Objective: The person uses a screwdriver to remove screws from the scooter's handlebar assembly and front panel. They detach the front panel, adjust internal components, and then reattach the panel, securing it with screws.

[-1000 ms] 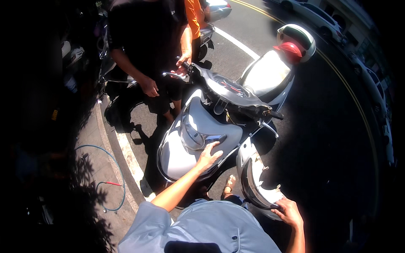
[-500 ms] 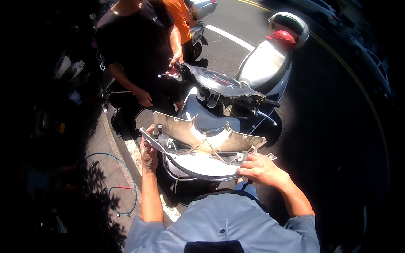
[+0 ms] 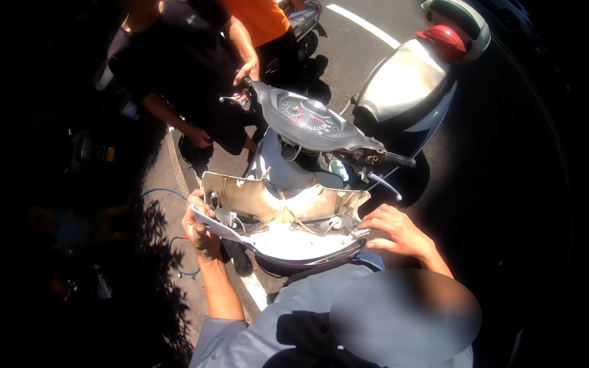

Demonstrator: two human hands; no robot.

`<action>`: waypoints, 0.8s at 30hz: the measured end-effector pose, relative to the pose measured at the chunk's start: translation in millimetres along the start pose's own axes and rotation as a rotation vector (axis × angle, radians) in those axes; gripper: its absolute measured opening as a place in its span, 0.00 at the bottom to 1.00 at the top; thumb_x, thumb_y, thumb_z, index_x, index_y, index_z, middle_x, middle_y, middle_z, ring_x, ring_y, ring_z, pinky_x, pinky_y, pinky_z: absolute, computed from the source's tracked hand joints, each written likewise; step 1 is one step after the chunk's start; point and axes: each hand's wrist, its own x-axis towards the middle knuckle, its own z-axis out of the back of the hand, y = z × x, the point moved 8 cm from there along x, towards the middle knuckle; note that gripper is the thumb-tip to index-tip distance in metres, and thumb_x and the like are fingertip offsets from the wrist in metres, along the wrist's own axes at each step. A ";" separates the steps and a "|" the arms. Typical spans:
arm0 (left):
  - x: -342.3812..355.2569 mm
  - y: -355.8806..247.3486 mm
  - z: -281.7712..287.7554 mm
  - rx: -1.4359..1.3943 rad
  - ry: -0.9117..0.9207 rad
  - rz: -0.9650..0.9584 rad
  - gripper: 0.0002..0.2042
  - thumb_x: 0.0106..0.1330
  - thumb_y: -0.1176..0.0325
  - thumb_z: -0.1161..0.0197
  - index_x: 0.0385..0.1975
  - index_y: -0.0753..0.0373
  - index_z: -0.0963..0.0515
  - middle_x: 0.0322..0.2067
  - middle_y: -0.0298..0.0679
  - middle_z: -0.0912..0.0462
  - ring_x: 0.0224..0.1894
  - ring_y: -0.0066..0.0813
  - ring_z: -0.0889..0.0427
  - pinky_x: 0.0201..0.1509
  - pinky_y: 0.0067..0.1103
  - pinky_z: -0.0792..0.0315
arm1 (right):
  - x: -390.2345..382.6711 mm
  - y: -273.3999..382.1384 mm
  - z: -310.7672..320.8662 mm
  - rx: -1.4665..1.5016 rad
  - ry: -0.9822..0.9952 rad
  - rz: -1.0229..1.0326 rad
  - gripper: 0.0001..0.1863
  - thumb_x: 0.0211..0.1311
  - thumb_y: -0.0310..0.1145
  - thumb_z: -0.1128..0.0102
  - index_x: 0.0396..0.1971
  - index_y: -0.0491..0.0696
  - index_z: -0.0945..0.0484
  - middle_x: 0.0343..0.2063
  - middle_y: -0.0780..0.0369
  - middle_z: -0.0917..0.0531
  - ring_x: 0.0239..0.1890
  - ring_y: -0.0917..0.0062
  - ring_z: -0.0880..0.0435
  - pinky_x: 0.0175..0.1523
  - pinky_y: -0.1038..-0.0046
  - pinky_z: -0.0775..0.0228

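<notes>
In front of my body is a removed scooter front cover [image 3: 300, 247], its pale inner side up, with wires and lamp sockets [image 3: 228, 218] showing inside. My left hand [image 3: 199, 232] is closed around the cover's left end, thumb on the inner side. At the right end, my right hand [image 3: 399, 232] has its fingertips against the edge, the fingers bent and partly hiding the contact. Just beyond the cover stands the scooter, with its grey instrument panel [image 3: 307, 119] and bare handlebar [image 3: 399, 159] exposed.
A person in dark clothes [image 3: 178, 67] stands at the far left, one hand on the scooter's left grip. Another in an orange shirt [image 3: 261, 21] is behind. The white seat [image 3: 405, 80] carries a red and white helmet [image 3: 454, 34]. A blue hose [image 3: 161, 191] lies on the pavement.
My right hand has shifted from the cover's front face to its right edge, its fingers looser. The left hand keeps its hold. The view has swung slightly, and the instrument panel shows more fully.
</notes>
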 end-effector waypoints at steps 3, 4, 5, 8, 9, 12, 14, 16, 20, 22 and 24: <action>-6.0 -3.0 4.6 -0.015 -0.016 0.035 0.31 0.49 0.34 0.25 0.19 0.59 0.28 0.25 0.31 0.30 0.51 0.29 0.32 0.65 0.29 0.43 | -28.0 -85.0 71.2 -0.294 -0.702 -0.424 0.18 0.65 0.45 0.35 0.45 0.46 0.18 0.48 0.58 0.18 0.51 0.60 0.23 0.58 0.62 0.32; -5.1 -5.7 4.8 -0.008 -0.018 0.030 0.31 0.48 0.34 0.24 0.19 0.59 0.28 0.25 0.31 0.30 0.49 0.28 0.33 0.65 0.29 0.43 | -25.9 -110.4 74.3 -0.344 -0.752 -0.474 0.18 0.66 0.45 0.37 0.45 0.46 0.18 0.48 0.58 0.18 0.53 0.60 0.24 0.60 0.61 0.33; -1.7 -4.5 2.8 0.007 -0.017 0.058 0.31 0.48 0.34 0.24 0.19 0.59 0.28 0.25 0.31 0.30 0.49 0.28 0.33 0.65 0.29 0.44 | -22.9 -133.6 76.2 -0.401 -0.810 -0.524 0.18 0.67 0.46 0.39 0.44 0.46 0.18 0.48 0.58 0.18 0.54 0.60 0.25 0.61 0.60 0.35; 10.5 -6.4 -1.6 0.054 -0.020 0.087 0.31 0.45 0.36 0.23 0.18 0.58 0.29 0.25 0.31 0.30 0.48 0.26 0.32 0.65 0.27 0.44 | 11.9 -176.5 39.4 -0.455 -0.738 -0.591 0.17 0.69 0.48 0.41 0.40 0.48 0.17 0.46 0.62 0.19 0.55 0.63 0.26 0.60 0.60 0.37; 14.6 -5.3 -2.9 0.048 -0.011 0.087 0.31 0.45 0.35 0.23 0.18 0.58 0.29 0.25 0.32 0.30 0.47 0.26 0.32 0.65 0.27 0.44 | 13.0 -180.4 38.3 -0.531 -0.812 -0.590 0.16 0.68 0.47 0.41 0.36 0.49 0.17 0.43 0.64 0.19 0.52 0.64 0.25 0.57 0.60 0.37; 25.5 5.4 2.8 -0.020 0.022 0.100 0.31 0.46 0.34 0.23 0.17 0.57 0.30 0.25 0.33 0.29 0.43 0.25 0.31 0.68 0.29 0.45 | 20.0 -200.2 40.1 -0.536 -0.812 -0.528 0.15 0.68 0.46 0.41 0.33 0.49 0.19 0.38 0.63 0.19 0.48 0.64 0.25 0.54 0.59 0.37; 33.2 21.0 4.8 -0.038 -0.011 0.147 0.31 0.46 0.33 0.25 0.17 0.56 0.30 0.25 0.33 0.28 0.40 0.24 0.31 0.70 0.31 0.48 | 26.4 -217.6 49.2 -0.537 -0.767 -0.491 0.16 0.70 0.45 0.44 0.34 0.47 0.19 0.38 0.61 0.19 0.47 0.62 0.24 0.52 0.59 0.36; 37.5 25.8 9.7 -0.059 0.013 0.144 0.32 0.47 0.31 0.27 0.17 0.56 0.30 0.25 0.33 0.28 0.39 0.24 0.31 0.70 0.31 0.48 | 35.1 -237.8 57.1 -0.528 -0.729 -0.474 0.17 0.71 0.44 0.46 0.35 0.45 0.19 0.39 0.59 0.18 0.45 0.59 0.24 0.50 0.58 0.33; 41.2 41.7 16.0 -0.111 0.063 0.091 0.34 0.46 0.26 0.30 0.16 0.54 0.30 0.26 0.32 0.29 0.40 0.24 0.31 0.70 0.33 0.48 | 47.6 -269.2 67.5 -0.525 -0.644 -0.463 0.21 0.76 0.43 0.54 0.32 0.44 0.18 0.36 0.56 0.19 0.43 0.55 0.24 0.52 0.58 0.34; 38.0 49.2 13.7 -0.173 0.065 0.155 0.33 0.43 0.27 0.28 0.16 0.53 0.30 0.28 0.31 0.29 0.43 0.24 0.32 0.69 0.32 0.49 | 49.8 -280.4 75.2 -0.497 -0.642 -0.532 0.22 0.76 0.43 0.56 0.29 0.44 0.19 0.33 0.56 0.20 0.42 0.56 0.24 0.52 0.58 0.34; 35.0 59.4 20.9 -0.220 0.089 0.199 0.33 0.42 0.28 0.26 0.16 0.53 0.30 0.30 0.31 0.27 0.48 0.25 0.33 0.69 0.33 0.50 | 50.7 -278.6 71.2 -0.500 -0.657 -0.518 0.22 0.76 0.42 0.57 0.28 0.45 0.19 0.32 0.56 0.21 0.42 0.56 0.25 0.52 0.58 0.35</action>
